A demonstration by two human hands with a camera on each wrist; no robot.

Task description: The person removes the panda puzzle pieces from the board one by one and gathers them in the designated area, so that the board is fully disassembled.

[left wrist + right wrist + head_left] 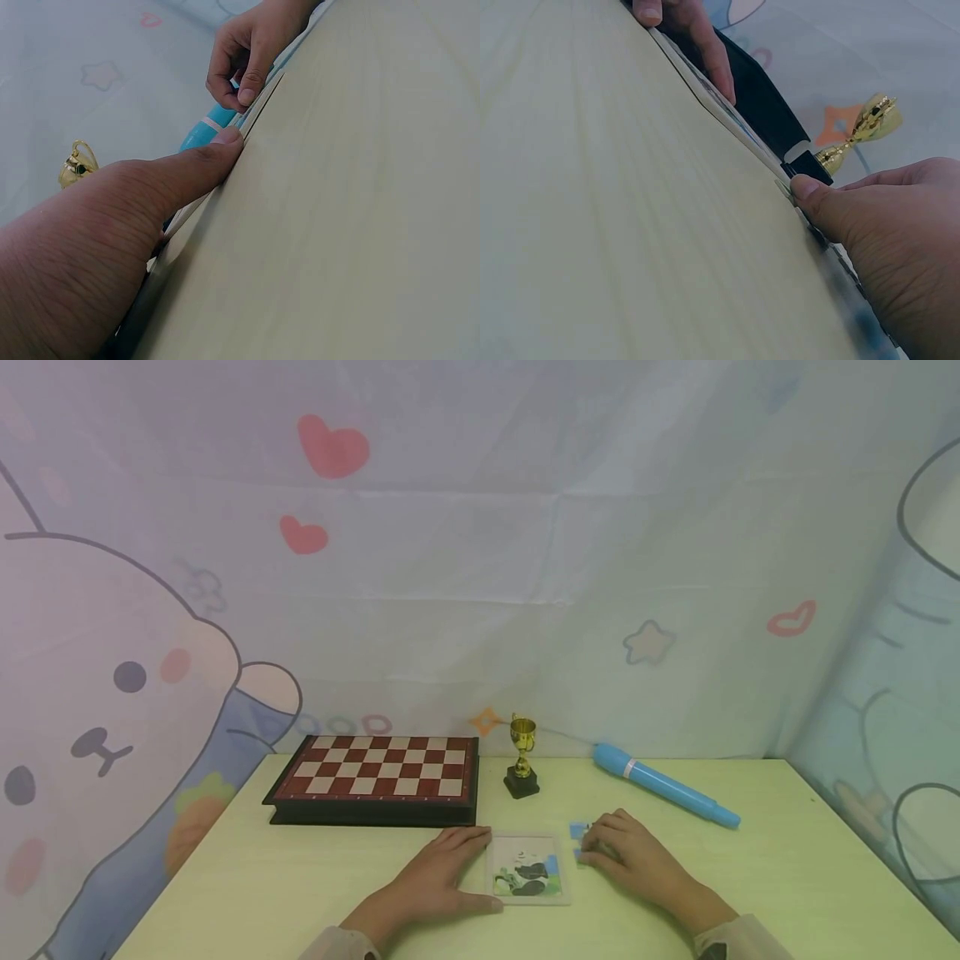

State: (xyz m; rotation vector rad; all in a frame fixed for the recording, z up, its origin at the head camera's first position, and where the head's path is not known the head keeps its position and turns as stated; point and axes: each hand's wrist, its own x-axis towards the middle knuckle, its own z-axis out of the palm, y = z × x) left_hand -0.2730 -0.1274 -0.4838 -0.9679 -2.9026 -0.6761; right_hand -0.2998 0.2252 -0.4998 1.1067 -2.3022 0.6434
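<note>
A square jigsaw tray [566, 893] with a white rim lies flat on the table, partly filled with a panda picture; its upper part is bare. My left hand [442, 881] holds the tray at its left side, thumb at the near corner and fingers along the far corner. To the right of the tray, my right hand [633, 860] bends its fingers down over some loose puzzle pieces [577, 830] with blue on them. Its thumb and forefinger pinch a small piece [783, 190] at the tabletop, mostly hidden by the fingers.
A chessboard box [375, 814] lies behind my left hand. Behind the tray stands a small gold trophy cup [522, 752] on a black base. A large blue pen-shaped object [667, 785] lies at the back right. A printed cloth [525, 568] hangs behind the table.
</note>
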